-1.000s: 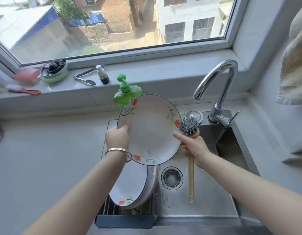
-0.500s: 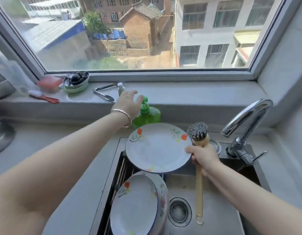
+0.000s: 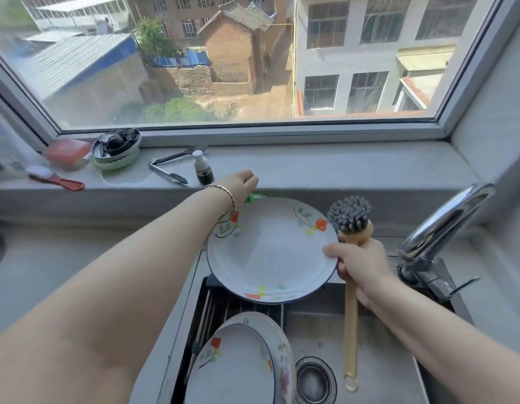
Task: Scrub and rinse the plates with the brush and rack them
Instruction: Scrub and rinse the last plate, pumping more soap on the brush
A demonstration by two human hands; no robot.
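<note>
One wide window (image 3: 253,68) fills the top of the view, with a grey windowsill (image 3: 340,167) under it and a pale counter (image 3: 63,272) below that on the left. Set into the counter is a steel sink (image 3: 384,360), its drain (image 3: 314,380) near the bottom edge and a chrome faucet (image 3: 445,223) curving up at its right rim. A dark slatted rack (image 3: 232,304) sits in the left part of the sink, and a stack of flowered plates (image 3: 238,368) leans on it at the near end, tilted. Above the far end of the rack a single flowered plate (image 3: 270,252) is held almost flat, face up, clear of the stack. The right hand (image 3: 361,263) carries it at the right rim, thumb lying on the rim, while the same hand's fingers are wrapped round the wooden handle of the brush (image 3: 350,316). It stands upright just beside the plate, grey bristles up, its loop end hanging over the sink near the drain. The left hand (image 3: 238,185), a bracelet (image 3: 223,193) on its wrist, reaches past the plate's far rim, well apart from the right. Its curled fingers press on the pump of a green soap bottle (image 3: 251,197), mostly hidden behind the plate. On the sill lie metal tongs (image 3: 168,170), a round metal strainer (image 3: 116,142), a red-handled scrubber (image 3: 54,177) and a small dark bottle (image 3: 202,170).
</note>
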